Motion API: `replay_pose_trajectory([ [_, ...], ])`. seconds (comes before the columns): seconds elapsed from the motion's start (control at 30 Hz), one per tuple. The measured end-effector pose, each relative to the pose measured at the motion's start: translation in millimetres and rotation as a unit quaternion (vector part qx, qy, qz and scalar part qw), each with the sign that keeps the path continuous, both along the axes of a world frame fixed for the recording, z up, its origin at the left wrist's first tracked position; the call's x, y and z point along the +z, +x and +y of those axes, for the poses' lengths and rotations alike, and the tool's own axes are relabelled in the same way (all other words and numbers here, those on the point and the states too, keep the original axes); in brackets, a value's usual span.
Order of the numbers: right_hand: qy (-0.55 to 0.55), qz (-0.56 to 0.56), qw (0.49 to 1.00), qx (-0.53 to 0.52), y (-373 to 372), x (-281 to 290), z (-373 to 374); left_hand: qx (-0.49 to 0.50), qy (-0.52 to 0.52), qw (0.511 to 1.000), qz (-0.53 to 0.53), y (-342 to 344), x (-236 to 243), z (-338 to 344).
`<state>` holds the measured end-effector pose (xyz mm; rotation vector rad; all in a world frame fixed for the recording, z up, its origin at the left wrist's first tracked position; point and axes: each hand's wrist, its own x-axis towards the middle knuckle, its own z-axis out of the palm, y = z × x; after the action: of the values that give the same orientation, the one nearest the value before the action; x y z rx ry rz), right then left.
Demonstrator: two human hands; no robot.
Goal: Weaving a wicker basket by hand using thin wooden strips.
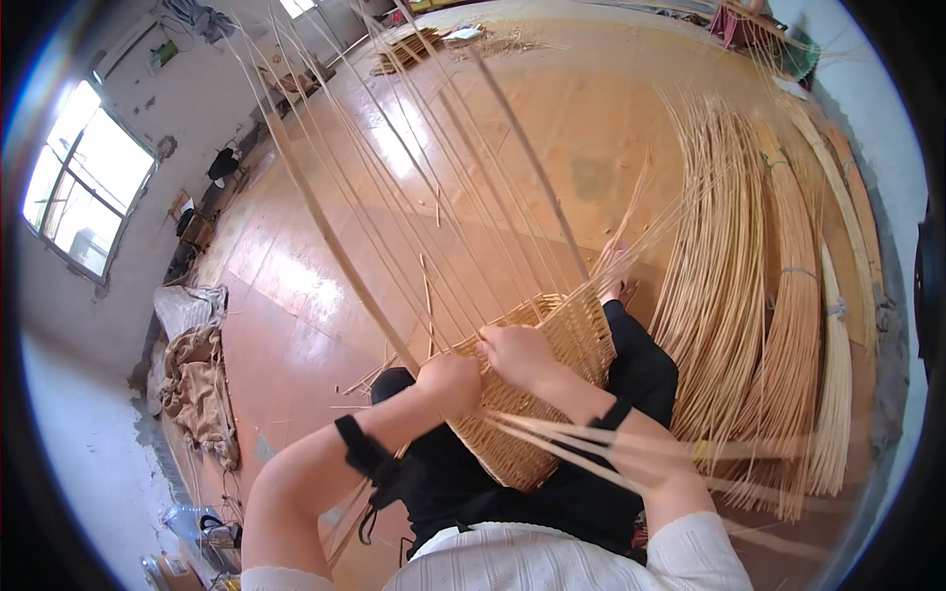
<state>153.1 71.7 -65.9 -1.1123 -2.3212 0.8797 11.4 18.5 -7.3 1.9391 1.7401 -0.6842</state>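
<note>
A half-woven rattan basket [537,455] rests on my lap over my black trousers, with long upright canes [473,177] and two thicker sticks [325,227] rising from it. My left hand [449,382] is closed on the basket's near-left upper edge at the base of the left thick stick; what exactly is pinched there is hidden. Just right of it, my right hand [514,353] is closed on the rim weave among the upright canes. Loose pale strands [552,438] trail from the basket toward the lower right, blurred across my right forearm.
Long bundles of cane [719,295] lie on the floor at my right. Crumpled cloths [197,384] and a water bottle [187,517] are by the left wall below a window [89,177]. Stacked material [404,49] and scattered scraps sit at the back.
</note>
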Motion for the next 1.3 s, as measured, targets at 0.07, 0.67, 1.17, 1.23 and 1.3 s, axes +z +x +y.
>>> replay_pose_trajectory([
  [0.07, 0.027, -0.009, 0.999, -0.022, 12.3, 24.7, -25.6, -0.014, 0.082, 0.996, -0.022, 11.5, 13.9, -28.6],
  [0.67, 0.274, 0.126, 0.942, -0.149, 33.9, 8.4, -116.4, -0.158, 0.221, 0.960, -0.063, 0.4, -0.4, -80.8],
  [1.17, -0.159, 0.413, 0.846, -0.297, 126.0, 9.6, -55.3, 0.026, 0.033, 0.975, -0.220, 62.9, -21.2, 1.4],
  [1.23, 0.167, 0.203, 0.945, -0.192, 112.0, 32.9, -27.1, -0.003, 0.171, 0.966, -0.194, 66.1, -27.2, -10.8],
  [1.3, 0.413, 0.133, 0.894, -0.110, 72.7, 54.2, 3.2, -0.002, 0.190, 0.963, -0.189, 69.3, -23.8, -17.2],
])
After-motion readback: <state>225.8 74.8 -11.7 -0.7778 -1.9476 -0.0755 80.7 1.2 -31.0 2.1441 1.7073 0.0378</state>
